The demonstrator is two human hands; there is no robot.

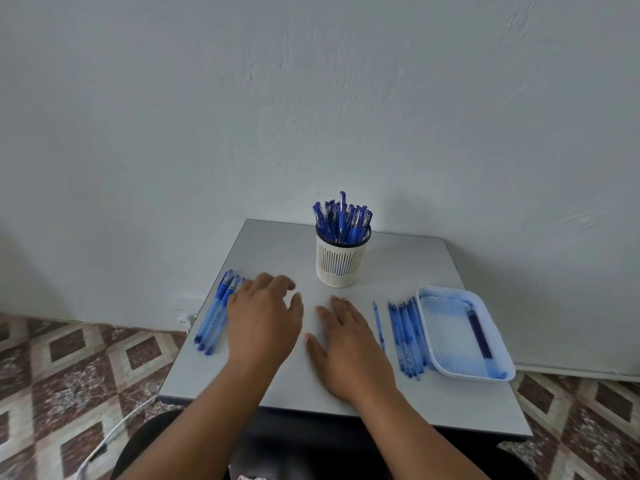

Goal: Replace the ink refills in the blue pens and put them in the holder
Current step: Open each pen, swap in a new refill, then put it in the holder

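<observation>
A pale plastered wall and a patterned tile floor frame the scene; against the wall a small grey table is set, and the work is laid out on it by kind. At the right a white tray is placed, with a few dark refills lying along its far side, probably kept apart there as fresh or spent stock, though which cannot be told. At the back centre the slotted holder stands upright, already crowded with capped blue pens, so much of the task is judged done. Just left of the tray a row of loose refills is laid parallel, with a single refill set slightly apart, within easy reach of the right hand; that hand is rested flat on the table, fingers straight and spread, nothing held. At the left edge a small bundle of pens is waiting; the left hand is held over it, fingers loosely curled and blurred, nothing plainly gripped; a pick-up of the next pen is judged to be under way.
</observation>
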